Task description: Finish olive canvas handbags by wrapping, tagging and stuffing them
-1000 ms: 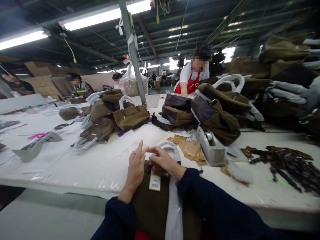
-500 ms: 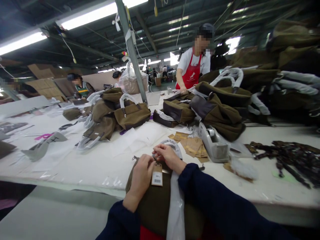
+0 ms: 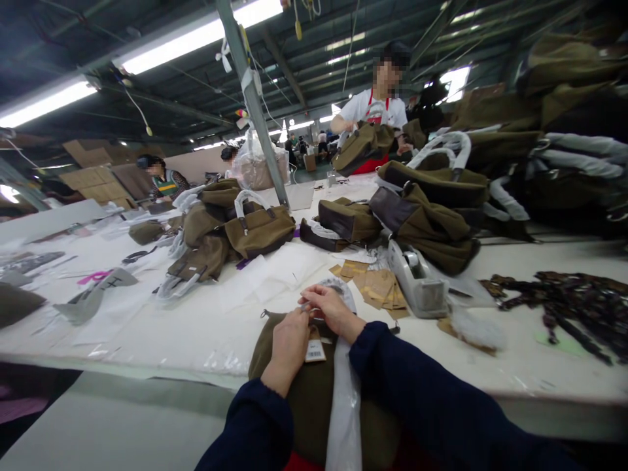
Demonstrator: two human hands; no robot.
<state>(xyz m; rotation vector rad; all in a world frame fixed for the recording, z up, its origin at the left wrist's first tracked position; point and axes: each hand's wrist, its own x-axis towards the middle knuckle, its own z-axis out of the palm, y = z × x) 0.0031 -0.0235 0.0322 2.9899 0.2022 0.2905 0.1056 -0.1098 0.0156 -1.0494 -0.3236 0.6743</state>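
Note:
An olive bag (image 3: 309, 405) lies at the table's front edge, close to my body. Its handle (image 3: 346, 399) is wrapped in white plastic. My left hand (image 3: 291, 340) is over the bag's top, fingers bent and pinched together beside a brown and white barcode tag (image 3: 314, 348). Just to the right, my right hand (image 3: 330, 307) has its thumb and fingers closed, its fingertips almost touching the left ones. Whatever lies between the fingertips is too small to make out.
Behind stand olive bags (image 3: 260, 229) and a grey tape dispenser (image 3: 417, 281) beside brown cards (image 3: 380, 284). Dark straps (image 3: 564, 301) lie at the right. Across the white table (image 3: 196, 327), a person in a red apron (image 3: 375, 111) holds a bag.
My left hand has moved slightly right and up, towards the right fingertips, and the tag has tilted. The person across the table has lifted a bag.

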